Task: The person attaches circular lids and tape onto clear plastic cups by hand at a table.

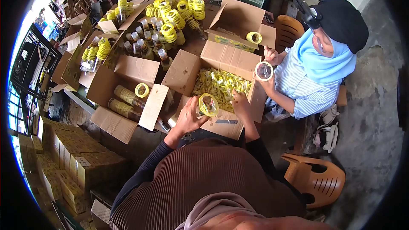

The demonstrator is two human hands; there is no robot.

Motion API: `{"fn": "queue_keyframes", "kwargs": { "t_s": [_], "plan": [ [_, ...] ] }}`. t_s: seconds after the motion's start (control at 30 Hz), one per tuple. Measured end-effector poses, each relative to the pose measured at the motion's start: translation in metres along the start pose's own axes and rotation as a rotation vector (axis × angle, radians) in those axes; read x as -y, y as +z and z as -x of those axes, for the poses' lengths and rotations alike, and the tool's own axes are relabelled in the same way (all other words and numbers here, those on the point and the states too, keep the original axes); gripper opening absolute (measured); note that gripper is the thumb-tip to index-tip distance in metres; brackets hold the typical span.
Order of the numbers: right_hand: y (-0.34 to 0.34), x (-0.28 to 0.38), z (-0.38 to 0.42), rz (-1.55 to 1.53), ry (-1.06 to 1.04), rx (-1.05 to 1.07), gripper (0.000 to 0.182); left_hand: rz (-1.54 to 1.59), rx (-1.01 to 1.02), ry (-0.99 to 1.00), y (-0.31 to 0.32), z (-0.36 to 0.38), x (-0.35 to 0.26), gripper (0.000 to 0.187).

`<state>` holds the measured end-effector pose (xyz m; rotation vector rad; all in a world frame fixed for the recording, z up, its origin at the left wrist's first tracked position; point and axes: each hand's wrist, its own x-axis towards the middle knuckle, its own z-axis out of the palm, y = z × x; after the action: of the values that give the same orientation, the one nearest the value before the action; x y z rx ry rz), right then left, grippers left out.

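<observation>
My left hand (190, 116) is wrapped around a clear round container with a yellow rim (208, 104), its open end facing up toward me. It is held above the near edge of an open cardboard box (221, 127). That box holds a heap of small yellow-and-white packets (219, 83). Over the right side of the heap, my right hand (241, 105) has its fingers curled together; whatever may be between the fingertips is too small to make out. A dark flat strip (226, 122) lies on the box's near flap, between my hands.
On the right, a co-worker (315, 72) holds a similar round container (264, 71). An open box (123, 70) at left contains stacked yellow-rimmed containers. Bottles (145, 42) and bundles of yellow rings (172, 17) stand farther back. An orange chair (317, 181) is behind at right; cartons (85, 166) are piled left.
</observation>
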<state>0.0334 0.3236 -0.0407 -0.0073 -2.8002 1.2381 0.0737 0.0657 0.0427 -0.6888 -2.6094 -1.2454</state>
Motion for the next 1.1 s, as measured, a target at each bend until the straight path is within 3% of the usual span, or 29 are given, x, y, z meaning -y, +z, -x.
{"fn": "queue_keyframes", "kwargs": {
  "t_s": [0.13, 0.2, 0.27, 0.4, 0.47, 0.5, 0.57, 0.67, 0.73, 0.83, 1.1],
  "plan": [
    [-0.001, 0.006, 0.000, 0.114, -0.028, 0.009, 0.053, 0.090, 0.057, -0.026, -0.002, -0.002, -0.004, 0.071],
    [-0.009, 0.017, 0.001, 0.206, -0.113, -0.155, 0.049, 0.028, 0.060, -0.014, -0.003, -0.003, -0.005, 0.074],
    [-0.014, 0.019, 0.001, 0.218, -0.058, -0.105, 0.046, 0.009, 0.075, -0.026, -0.001, -0.003, -0.003, 0.076],
    [-0.011, 0.019, 0.003, 0.357, -0.283, -0.242, 0.038, -0.016, 0.189, -0.094, -0.001, -0.007, -0.005, 0.079],
    [-0.009, 0.029, 0.003, 0.347, -0.342, -0.303, 0.033, -0.088, 0.096, -0.056, 0.010, -0.004, 0.002, 0.077],
    [-0.007, 0.038, 0.005, 0.150, -0.375, -0.273, 0.027, -0.160, 0.004, -0.021, 0.014, -0.003, 0.005, 0.075],
    [-0.012, 0.066, 0.014, -0.173, -0.322, -0.108, 0.027, -0.117, 0.069, -0.060, 0.017, -0.004, 0.007, 0.070],
    [-0.023, 0.099, 0.031, 0.028, -0.365, 0.133, 0.030, -0.080, 0.107, -0.051, 0.020, -0.004, 0.002, 0.062],
    [-0.010, 0.088, 0.032, 0.067, -0.411, 0.116, 0.030, -0.087, 0.077, -0.002, 0.016, -0.006, -0.004, 0.060],
    [-0.010, 0.084, 0.033, 0.143, -0.511, 0.130, 0.022, -0.135, 0.299, -0.055, 0.010, -0.007, -0.007, 0.059],
    [-0.015, 0.070, 0.031, 0.079, -0.588, 0.154, 0.017, -0.116, 0.306, -0.033, 0.006, -0.009, -0.024, 0.051]
  ]
}}
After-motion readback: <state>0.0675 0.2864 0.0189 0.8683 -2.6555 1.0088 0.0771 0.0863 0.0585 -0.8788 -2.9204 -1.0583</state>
